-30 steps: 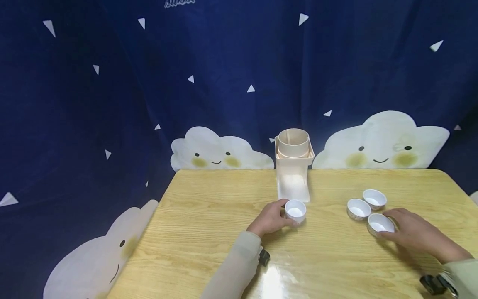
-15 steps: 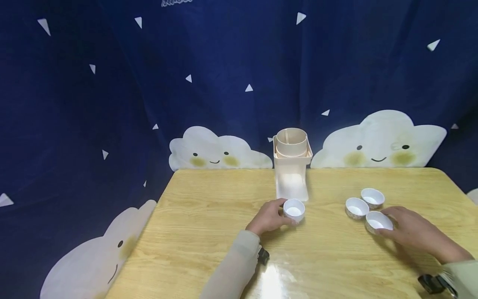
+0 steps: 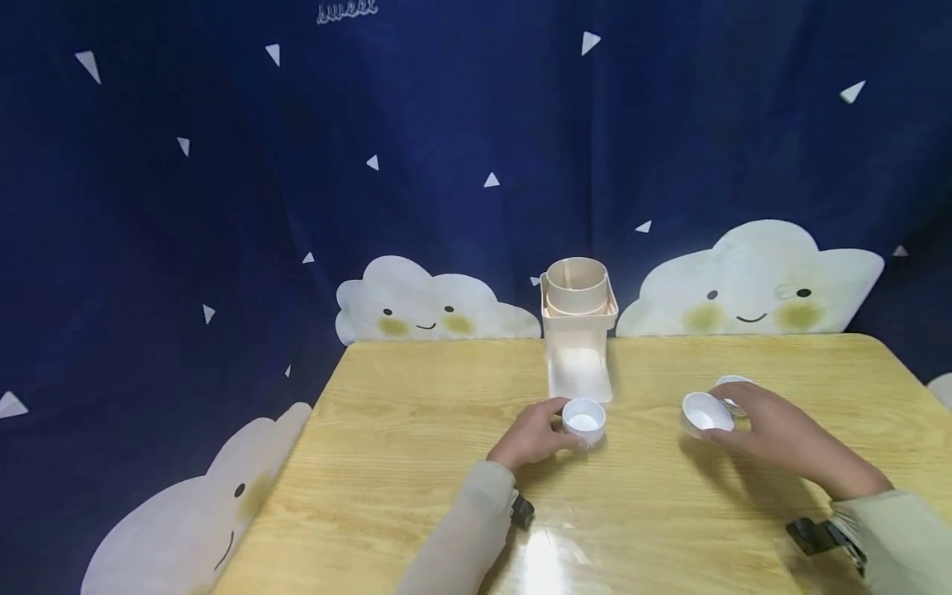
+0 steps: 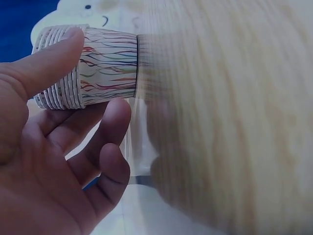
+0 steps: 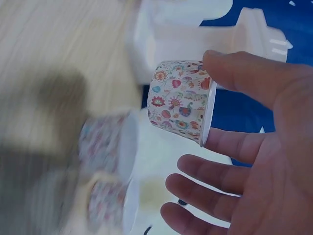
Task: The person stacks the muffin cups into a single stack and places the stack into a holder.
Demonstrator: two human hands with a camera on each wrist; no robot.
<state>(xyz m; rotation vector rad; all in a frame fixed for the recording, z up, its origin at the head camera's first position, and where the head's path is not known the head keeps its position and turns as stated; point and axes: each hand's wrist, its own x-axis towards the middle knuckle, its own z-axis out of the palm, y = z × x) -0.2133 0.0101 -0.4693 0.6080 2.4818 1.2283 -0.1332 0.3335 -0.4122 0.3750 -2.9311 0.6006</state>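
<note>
At the table's middle, my left hand (image 3: 526, 436) grips a nested stack of small paper baking cups (image 4: 110, 63) printed with coloured wavy lines. In the head view only the white inside of its top cup shows. My right hand (image 3: 781, 434) pinches a flower-patterned paper baking cup (image 5: 178, 100) by its rim, between thumb and forefinger, above the table and slightly tilted. Two more flower-patterned cups, a larger-looking one (image 5: 108, 146) and another (image 5: 108, 205), stand blurred below it in the right wrist view. In the head view the right hand and its cup mostly hide them.
A cream plastic holder (image 3: 578, 330) with a round tube on top stands at the table's back edge, just beyond the left hand's stack. The wooden table (image 3: 387, 446) reaches back to a dark blue curtain (image 3: 431, 99) with white clouds and triangles.
My right hand has lifted the nearest of the three flowered cups and carried it left and back, over the others. The left hand keeps its grip on the stack in place.
</note>
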